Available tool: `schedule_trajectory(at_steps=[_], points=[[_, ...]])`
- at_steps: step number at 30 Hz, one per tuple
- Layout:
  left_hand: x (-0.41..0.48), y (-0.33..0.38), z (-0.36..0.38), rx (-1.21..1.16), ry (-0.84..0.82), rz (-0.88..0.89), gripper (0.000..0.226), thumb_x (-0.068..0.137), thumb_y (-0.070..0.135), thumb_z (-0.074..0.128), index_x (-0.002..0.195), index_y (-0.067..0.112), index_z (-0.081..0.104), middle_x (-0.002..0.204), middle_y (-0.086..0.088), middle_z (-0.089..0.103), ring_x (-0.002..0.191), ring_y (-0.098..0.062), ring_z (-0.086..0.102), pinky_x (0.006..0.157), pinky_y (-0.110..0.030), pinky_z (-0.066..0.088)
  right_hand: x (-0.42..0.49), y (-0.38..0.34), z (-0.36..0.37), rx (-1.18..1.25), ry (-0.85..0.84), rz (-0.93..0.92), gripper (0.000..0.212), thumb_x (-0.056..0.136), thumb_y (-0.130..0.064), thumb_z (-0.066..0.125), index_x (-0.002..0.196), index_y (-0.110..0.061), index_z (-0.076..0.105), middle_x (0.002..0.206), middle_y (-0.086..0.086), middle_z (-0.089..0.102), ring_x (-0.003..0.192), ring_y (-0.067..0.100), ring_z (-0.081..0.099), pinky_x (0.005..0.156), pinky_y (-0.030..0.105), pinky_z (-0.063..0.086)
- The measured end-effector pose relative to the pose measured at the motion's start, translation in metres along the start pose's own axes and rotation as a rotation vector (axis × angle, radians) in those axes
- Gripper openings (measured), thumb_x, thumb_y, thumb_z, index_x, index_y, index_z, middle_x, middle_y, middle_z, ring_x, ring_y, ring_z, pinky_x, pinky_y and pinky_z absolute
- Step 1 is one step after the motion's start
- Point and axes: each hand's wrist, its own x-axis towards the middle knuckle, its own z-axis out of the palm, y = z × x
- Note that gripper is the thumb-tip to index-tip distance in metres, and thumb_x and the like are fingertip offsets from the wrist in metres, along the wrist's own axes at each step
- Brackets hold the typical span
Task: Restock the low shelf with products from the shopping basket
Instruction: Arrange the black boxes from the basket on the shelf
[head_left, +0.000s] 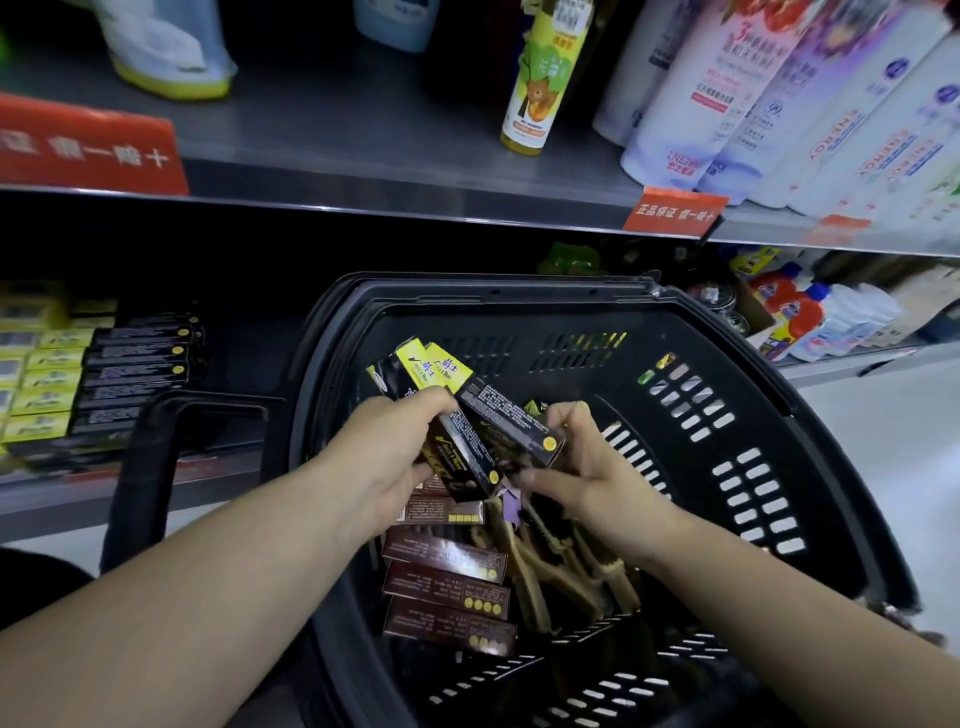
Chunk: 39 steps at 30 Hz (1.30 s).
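Over basket (493, 292), hands (385, 457) around boxes (511, 418)

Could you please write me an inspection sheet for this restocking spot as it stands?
Surface: low shelf, at left, partly filled with rows of stocked boxes.
Job's things: black basket holds brown boxes; black-and-yellow boxes are held above them.
Clutter: tan clips lie loose in the basket beside the brown boxes.
Hands: left hand and right hand both grip the black-and-yellow boxes.
Cables: nothing seen.
Surroundings: upper shelf with bottles and a red label.
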Motion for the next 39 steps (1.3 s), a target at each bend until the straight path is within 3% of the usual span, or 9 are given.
schedule_trajectory(at_steps=[3, 6, 13, 16, 19, 21, 24, 33, 39], points=[[-0.002, 0.002, 0.002, -0.02, -0.036, -0.008, 0.011, 0.087, 0.009, 0.059, 0.097, 0.006, 0.061, 0.077, -0.007, 0.068, 0.069, -0.019, 0.062, 0.064, -0.032, 0.051, -0.004, -0.001, 0.003, -0.094, -0.106, -0.042, 0.034, 0.081, -0.002, 0.063, 0.098, -0.015, 0.036, 0.097, -0.02, 0.06, 0.093, 0.003, 0.057, 0.08, 0.024, 0.047], [-0.004, 0.001, 0.003, 0.042, -0.076, -0.033, 0.024, 0.089, 0.013, 0.059, 0.11, 0.004, 0.062, 0.094, -0.015, 0.071, 0.073, -0.024, 0.066, 0.055, -0.031, 0.052, -0.006, -0.006, 0.013, -0.042, -0.142, 0.009, 0.041, 0.08, -0.02, 0.067, 0.109, -0.005, 0.042, 0.101, -0.008, 0.061, 0.098, 0.01, 0.058, 0.086, 0.029, 0.05], [0.003, -0.006, -0.001, 0.182, -0.05, 0.006, 0.03, 0.079, 0.017, 0.072, 0.107, 0.01, 0.064, 0.09, -0.013, 0.073, 0.083, -0.028, 0.069, 0.076, -0.04, 0.055, 0.007, -0.009, 0.018, -0.199, -0.264, 0.062, 0.035, 0.079, -0.01, 0.072, 0.094, -0.018, 0.042, 0.091, -0.009, 0.062, 0.092, 0.013, 0.06, 0.084, 0.036, 0.053], [0.007, -0.009, -0.005, 0.263, -0.006, 0.031, 0.053, 0.072, 0.018, 0.078, 0.121, 0.01, 0.058, 0.112, -0.014, 0.067, 0.106, -0.031, 0.061, 0.097, -0.048, 0.045, 0.026, -0.001, -0.01, -0.478, -0.454, 0.239, 0.035, 0.078, -0.022, 0.075, 0.099, -0.035, 0.051, 0.103, -0.014, 0.06, 0.102, 0.01, 0.06, 0.091, 0.035, 0.051], [0.011, -0.012, -0.007, 0.277, -0.01, 0.033, 0.049, 0.072, 0.013, 0.078, 0.116, 0.011, 0.057, 0.113, -0.012, 0.066, 0.106, -0.028, 0.06, 0.1, -0.048, 0.043, 0.053, 0.029, -0.053, -0.935, -0.27, 0.423, 0.048, 0.084, -0.03, 0.068, 0.127, -0.021, 0.05, 0.132, 0.004, 0.05, 0.122, 0.023, 0.05, 0.102, 0.034, 0.04], [0.013, -0.013, -0.009, 0.278, -0.029, 0.038, 0.053, 0.071, 0.012, 0.078, 0.119, 0.01, 0.057, 0.116, -0.014, 0.064, 0.109, -0.03, 0.059, 0.102, -0.049, 0.041, 0.063, 0.053, -0.074, -1.167, -0.126, 0.523, 0.068, 0.089, -0.023, 0.061, 0.145, -0.007, 0.026, 0.147, 0.015, 0.032, 0.127, 0.029, 0.045, 0.101, 0.033, 0.038], [0.019, -0.016, -0.01, 0.281, -0.079, 0.028, 0.078, 0.069, 0.016, 0.079, 0.137, 0.008, 0.043, 0.133, -0.019, 0.053, 0.122, -0.034, 0.05, 0.107, -0.052, 0.035, 0.065, 0.084, -0.093, -1.299, -0.075, 0.622, 0.076, 0.09, -0.013, 0.055, 0.148, -0.006, 0.006, 0.144, 0.016, 0.036, 0.124, 0.033, 0.045, 0.098, 0.037, 0.04], [0.025, -0.02, -0.011, 0.271, -0.112, 0.017, 0.065, 0.071, 0.014, 0.078, 0.13, 0.007, 0.05, 0.128, -0.017, 0.057, 0.121, -0.033, 0.051, 0.107, -0.05, 0.034, 0.064, 0.126, -0.097, -1.643, -0.058, 0.618, 0.057, 0.092, -0.015, 0.046, 0.144, -0.016, 0.023, 0.147, 0.013, 0.025, 0.13, 0.032, 0.033, 0.094, 0.04, 0.044], [0.023, -0.018, -0.01, 0.277, -0.118, -0.01, 0.076, 0.071, 0.015, 0.078, 0.138, 0.008, 0.043, 0.135, -0.016, 0.052, 0.126, -0.033, 0.047, 0.109, -0.05, 0.032, 0.068, 0.13, -0.098, -1.565, -0.014, 0.604, 0.056, 0.094, -0.005, 0.034, 0.146, -0.018, 0.02, 0.127, 0.011, 0.055, 0.111, 0.03, 0.056, 0.071, 0.036, 0.043]])
